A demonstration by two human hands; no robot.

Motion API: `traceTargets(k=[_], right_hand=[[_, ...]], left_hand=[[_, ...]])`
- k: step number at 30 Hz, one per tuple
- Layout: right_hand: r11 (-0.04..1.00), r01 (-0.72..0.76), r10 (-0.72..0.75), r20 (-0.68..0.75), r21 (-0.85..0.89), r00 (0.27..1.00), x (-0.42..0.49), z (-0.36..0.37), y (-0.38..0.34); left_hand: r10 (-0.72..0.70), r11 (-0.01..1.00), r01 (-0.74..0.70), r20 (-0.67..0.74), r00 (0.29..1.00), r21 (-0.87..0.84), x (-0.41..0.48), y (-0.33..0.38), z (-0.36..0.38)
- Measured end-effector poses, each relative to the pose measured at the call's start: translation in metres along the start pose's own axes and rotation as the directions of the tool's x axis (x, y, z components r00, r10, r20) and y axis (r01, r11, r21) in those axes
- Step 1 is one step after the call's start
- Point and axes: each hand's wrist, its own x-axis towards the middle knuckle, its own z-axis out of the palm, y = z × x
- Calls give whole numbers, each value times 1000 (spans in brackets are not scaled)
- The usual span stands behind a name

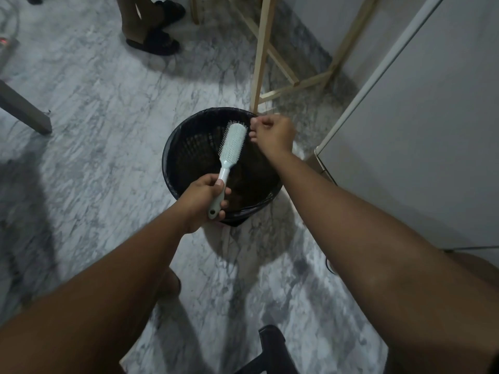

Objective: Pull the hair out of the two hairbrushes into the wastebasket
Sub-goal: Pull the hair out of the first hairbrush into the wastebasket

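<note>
While left hand (201,197) grips hairbrush (229,155) | right hand (272,133) pinched | wastebasket (172,157) on marble floor (108,103)

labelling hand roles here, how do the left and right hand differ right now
The left hand is wrapped around the pale hairbrush handle, low at the near rim of the black wastebasket. The right hand pinches beside the brush head at the far rim; any hair is too fine to see. Both are over the basket.
</note>
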Motion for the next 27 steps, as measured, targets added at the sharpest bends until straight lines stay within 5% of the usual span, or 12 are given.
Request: traceTargets(k=[2,7,16,23,27], right_hand=[[999,-6,6,17,31,1000,-7,-5,7],[992,85,-48,341,-97,939,-32,-7,9],[916,257,-141,352,-307,925,-33,3,7],[999,-43,42,174,4,984,-17,-5,13],[989,-149,136,418,-2,898,-26,-3,9]], left_hand=[[5,999,-6,-26,1000,-37,2,2,-1],[5,1000,-5,-53,999,-10,6,3,-3],[-22,1000,22,-30,999,-3,3,0,-4],[-52,997,49,-52,997,-59,6,-3,-13],[-55,994,51,-41,998,-93,6,-1,-12]])
